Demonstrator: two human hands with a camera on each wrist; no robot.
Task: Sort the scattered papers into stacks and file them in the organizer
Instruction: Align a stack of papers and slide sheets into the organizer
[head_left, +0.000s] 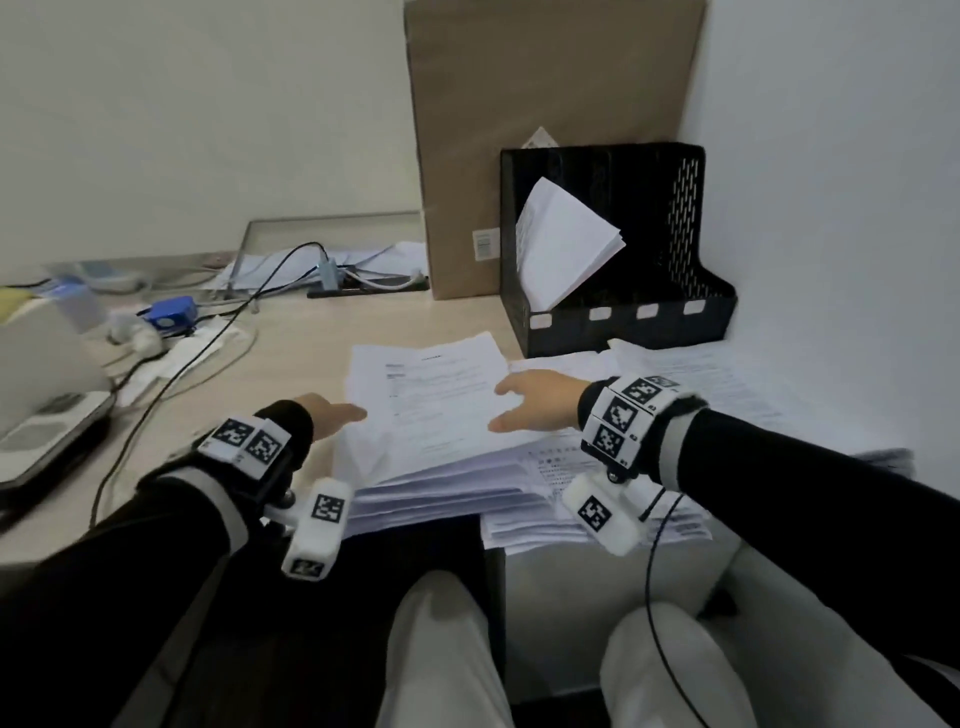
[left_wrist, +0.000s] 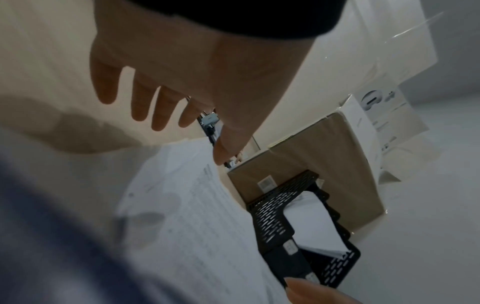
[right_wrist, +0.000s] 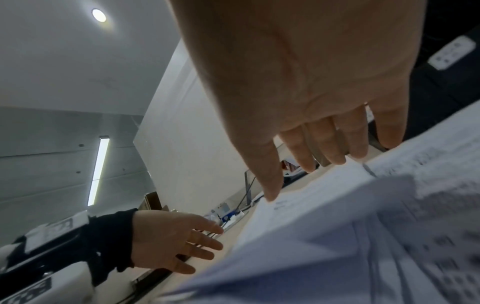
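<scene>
Papers (head_left: 431, 410) lie in a loose, fanned heap on the table (head_left: 291, 338) in the head view, right in front of the person; more sheets spread to the right, below the black organizer (head_left: 623, 270), which stands at the back against the wall with one folded bundle of paper (head_left: 563, 244) leaning in its leftmost slot; the left hand (head_left: 330, 415) sits at the heap's left edge and the right hand (head_left: 540, 400) over its right side, both with fingers extended and holding nothing; a tall cardboard box (head_left: 545, 130) stands behind the organizer, and cables (head_left: 218, 332) trail across the table's left side.

From the left wrist, the left hand (left_wrist: 182, 72) is spread wide above the table, fingers straight and apart, gripping nothing; the papers (left_wrist: 194, 216) lie below it, with the organizer (left_wrist: 298, 232) beyond.

From the right wrist, the right hand (right_wrist: 306, 82) hangs flat and loose over the papers (right_wrist: 350, 226), its fingertips close to the top sheet, though whether they touch I cannot tell; the left hand (right_wrist: 168, 240) shows beyond, fingers splayed.
</scene>
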